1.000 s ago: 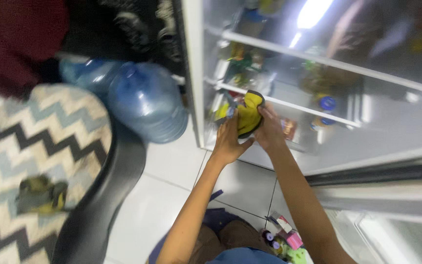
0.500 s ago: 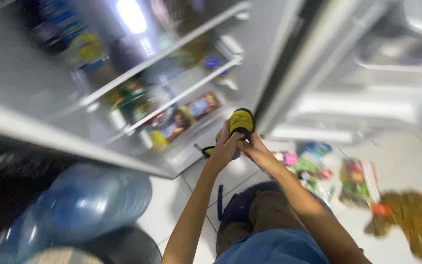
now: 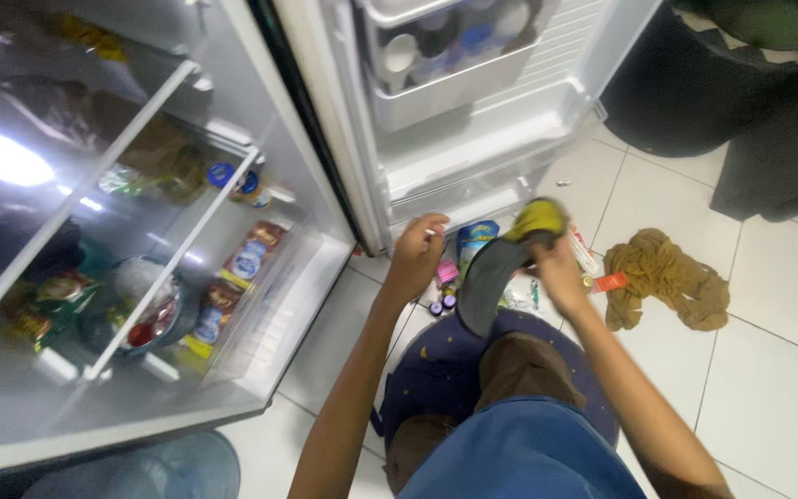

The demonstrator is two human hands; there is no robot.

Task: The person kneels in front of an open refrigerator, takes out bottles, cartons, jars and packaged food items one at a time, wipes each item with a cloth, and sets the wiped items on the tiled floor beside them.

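Grey-yellow cloth (image 3: 501, 263) in right hand (image 3: 556, 277)

The grey and yellow cloth (image 3: 501, 263) in the right hand (image 3: 561, 277) looks soft and matt. The fridge door (image 3: 473, 139) is smooth, glossy white plastic; its shelves (image 3: 168, 268) look like clear glass. Floor tiles (image 3: 778, 370) shine; the brown rag (image 3: 662, 277) is crumpled, dull fabric.

An open fridge (image 3: 260, 305) shows glass shelves (image 3: 177, 268) crowded with packets and a covered bowl (image 3: 145, 310). Its door (image 3: 473, 120) swings wide, with bottles in the door rack (image 3: 445, 69). On the white tiled floor (image 3: 768, 370) lie a crumpled brown cloth (image 3: 667, 277) and small scattered items, perhaps sachets (image 3: 477, 242), near a dark blue mat (image 3: 436, 370)
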